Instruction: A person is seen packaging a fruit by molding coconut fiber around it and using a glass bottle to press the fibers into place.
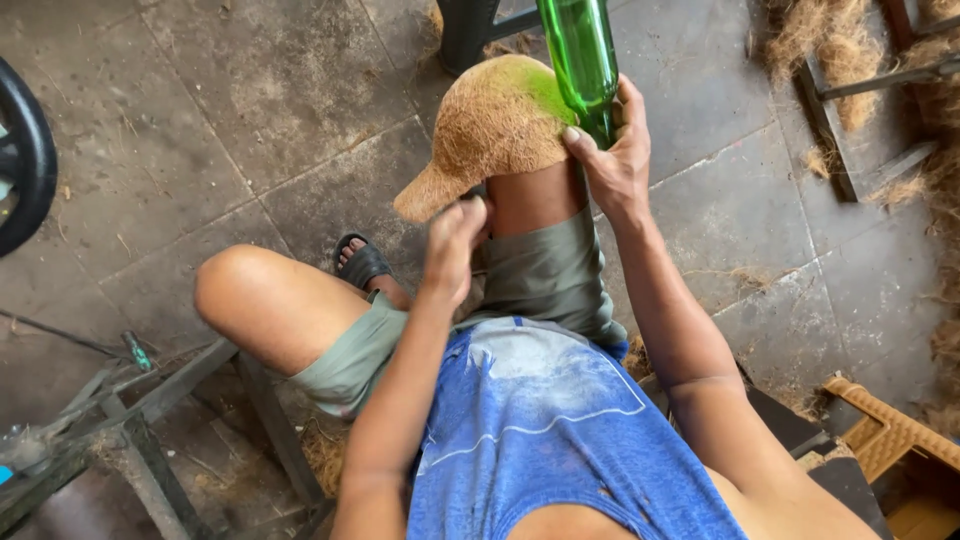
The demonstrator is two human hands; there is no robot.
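Head view: right hand (612, 160) grips green glass bottle (582, 55) at twelve o'clock on coir cap (490, 135); left hand (455, 240) apparently pinches its brim; bottle could slip off knee.

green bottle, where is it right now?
Head view, top centre: the green glass bottle is held near its lower end by the right hand, pressed against the right side of the coconut-fibre cap that sits over the person's raised knee.
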